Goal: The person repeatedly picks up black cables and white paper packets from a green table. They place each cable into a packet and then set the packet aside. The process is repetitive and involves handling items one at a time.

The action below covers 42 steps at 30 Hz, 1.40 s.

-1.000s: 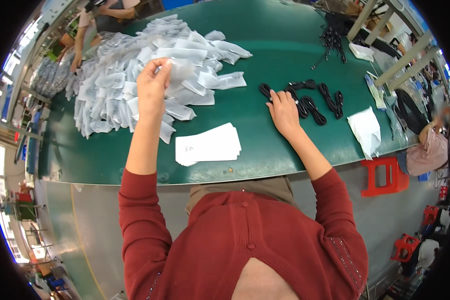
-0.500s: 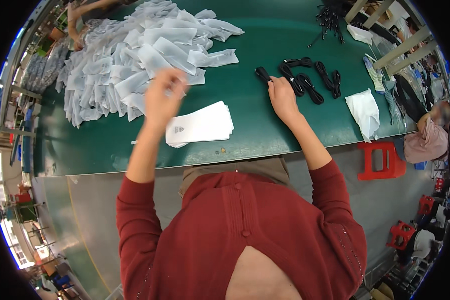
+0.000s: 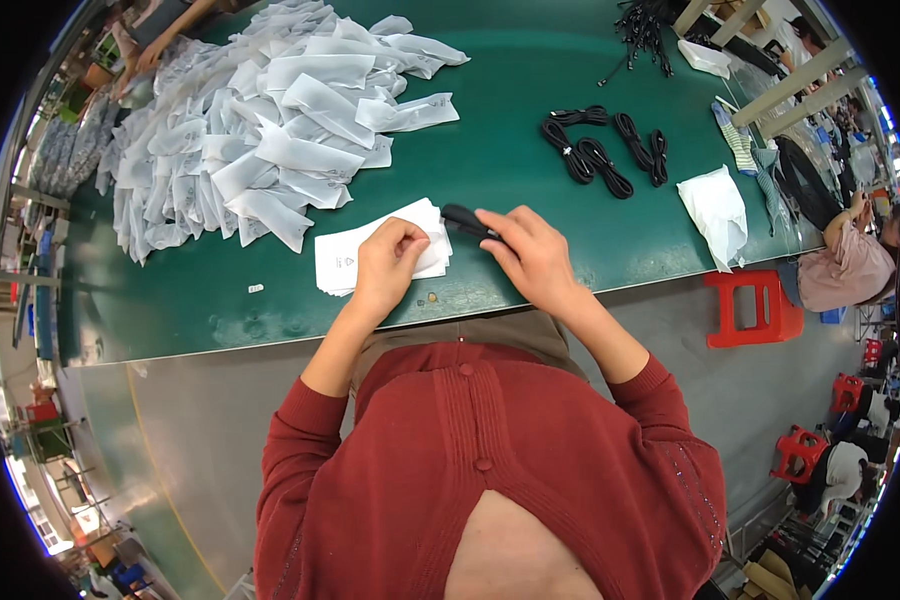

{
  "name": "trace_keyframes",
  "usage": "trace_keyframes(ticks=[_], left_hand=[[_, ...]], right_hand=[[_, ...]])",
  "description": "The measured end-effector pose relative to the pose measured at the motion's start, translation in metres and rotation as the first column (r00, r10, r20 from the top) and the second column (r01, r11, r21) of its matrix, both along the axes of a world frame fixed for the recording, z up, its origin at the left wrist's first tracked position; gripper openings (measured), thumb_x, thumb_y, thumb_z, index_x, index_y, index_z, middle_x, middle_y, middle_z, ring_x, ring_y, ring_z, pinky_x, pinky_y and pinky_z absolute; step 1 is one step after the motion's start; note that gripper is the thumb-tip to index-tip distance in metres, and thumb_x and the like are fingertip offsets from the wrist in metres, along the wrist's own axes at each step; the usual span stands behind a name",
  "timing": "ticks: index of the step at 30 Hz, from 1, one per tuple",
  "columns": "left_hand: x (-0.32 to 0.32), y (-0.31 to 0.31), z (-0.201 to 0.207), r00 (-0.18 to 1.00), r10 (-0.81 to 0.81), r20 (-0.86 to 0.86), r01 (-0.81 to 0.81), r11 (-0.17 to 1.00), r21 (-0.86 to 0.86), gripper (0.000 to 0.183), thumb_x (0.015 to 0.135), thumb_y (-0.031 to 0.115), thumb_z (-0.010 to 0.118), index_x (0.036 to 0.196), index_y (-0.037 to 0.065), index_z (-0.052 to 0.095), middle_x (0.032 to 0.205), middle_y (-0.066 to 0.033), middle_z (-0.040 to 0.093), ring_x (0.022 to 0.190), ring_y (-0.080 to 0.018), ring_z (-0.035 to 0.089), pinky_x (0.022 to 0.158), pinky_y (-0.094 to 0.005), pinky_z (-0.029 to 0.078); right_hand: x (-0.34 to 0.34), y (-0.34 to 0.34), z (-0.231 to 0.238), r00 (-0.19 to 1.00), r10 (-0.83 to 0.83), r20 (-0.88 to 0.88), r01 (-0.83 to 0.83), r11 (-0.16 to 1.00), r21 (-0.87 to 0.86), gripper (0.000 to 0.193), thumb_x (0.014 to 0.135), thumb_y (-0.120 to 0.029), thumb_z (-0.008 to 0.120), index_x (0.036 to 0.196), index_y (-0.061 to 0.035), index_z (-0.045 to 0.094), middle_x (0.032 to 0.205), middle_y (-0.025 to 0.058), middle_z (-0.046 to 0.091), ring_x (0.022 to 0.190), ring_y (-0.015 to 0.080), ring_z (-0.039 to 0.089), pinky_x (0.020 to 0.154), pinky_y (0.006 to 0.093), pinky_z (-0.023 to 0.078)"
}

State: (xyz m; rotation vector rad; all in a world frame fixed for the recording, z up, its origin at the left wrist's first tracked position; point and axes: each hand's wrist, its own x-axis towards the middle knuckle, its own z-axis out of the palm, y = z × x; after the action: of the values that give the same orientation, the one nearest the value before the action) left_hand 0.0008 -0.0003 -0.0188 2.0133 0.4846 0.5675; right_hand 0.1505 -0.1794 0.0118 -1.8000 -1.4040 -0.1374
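Note:
A stack of flat white bags (image 3: 336,262) lies near the table's front edge. Over it, my left hand (image 3: 388,265) is closed, thumb and fingers pinching at the top bag by the stack's right end. My right hand (image 3: 532,258) grips a coiled black cable (image 3: 467,221), whose far end reaches the right edge of the stack. Several more coiled black cables (image 3: 602,165) lie on the green table beyond my right hand. A large heap of filled, whitish translucent bags (image 3: 270,130) covers the table's far left.
Loose black cables (image 3: 645,40) lie at the far right, near a small white packet (image 3: 705,58). A crumpled white bag (image 3: 715,215) sits at the right edge. Below stands a red stool (image 3: 755,308). Another person's arm (image 3: 175,32) reaches in behind the heap; someone in pink (image 3: 850,260) sits at right.
My right hand has taken one coiled cable from the group and brought it left and nearer, beside the stack. My left hand has come back from the heap to the white bags.

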Motion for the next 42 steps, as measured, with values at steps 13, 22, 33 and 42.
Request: trace_keyframes(ticks=[13, 22, 33, 42], left_hand=[[0.004, -0.008, 0.016, 0.993, -0.084, 0.083, 0.074, 0.990, 0.121, 0.005, 0.086, 0.003, 0.067, 0.089, 0.000, 0.063, 0.082, -0.0085, 0.064, 0.070, -0.0187, 0.058, 0.065, -0.0287, 0.046], [0.012, -0.002, 0.043, 0.984, -0.137, 0.111, 0.115, 0.977, 0.180, 0.007, 0.083, 0.001, 0.065, 0.085, 0.003, 0.059, 0.096, -0.0099, 0.063, 0.088, -0.0217, 0.056, 0.072, -0.0313, 0.043], [0.040, 0.136, 0.064, 0.892, 0.198, 0.407, -0.066, 0.947, -0.315, 0.020, 0.096, 0.014, 0.059, 0.113, 0.003, 0.061, 0.111, -0.0057, 0.063, 0.088, -0.0129, 0.056, 0.075, -0.0258, 0.044], [0.012, 0.033, 0.044, 0.995, -0.006, 0.100, -0.024, 0.953, 0.303, 0.017, 0.081, -0.007, 0.065, 0.096, 0.002, 0.066, 0.099, -0.0108, 0.064, 0.089, -0.0220, 0.061, 0.078, -0.0300, 0.049]], right_hand=[[-0.002, -0.003, -0.005, 0.974, 0.176, 0.144, -0.165, 0.983, -0.086, 0.037, 0.079, -0.012, 0.074, 0.115, -0.0105, 0.069, 0.081, 0.0061, 0.055, 0.073, 0.0235, 0.057, 0.061, 0.0373, 0.048], [-0.011, 0.023, -0.009, 0.896, 0.314, -0.313, -0.232, 0.934, 0.274, 0.017, 0.089, -0.010, 0.066, 0.103, -0.0041, 0.060, 0.101, 0.0110, 0.050, 0.095, 0.0263, 0.054, 0.081, 0.0352, 0.047], [0.064, 0.038, 0.012, 0.927, -0.365, 0.091, 0.327, 0.902, 0.281, 0.026, 0.080, -0.015, 0.074, 0.100, -0.0068, 0.059, 0.109, 0.0147, 0.051, 0.097, 0.0321, 0.055, 0.081, 0.0418, 0.047], [0.110, 0.028, -0.038, 0.624, -0.378, 0.684, 0.692, 0.675, -0.257, 0.014, 0.074, -0.018, 0.060, 0.075, -0.0060, 0.068, 0.078, 0.0111, 0.064, 0.082, 0.0267, 0.057, 0.064, 0.0379, 0.045]])
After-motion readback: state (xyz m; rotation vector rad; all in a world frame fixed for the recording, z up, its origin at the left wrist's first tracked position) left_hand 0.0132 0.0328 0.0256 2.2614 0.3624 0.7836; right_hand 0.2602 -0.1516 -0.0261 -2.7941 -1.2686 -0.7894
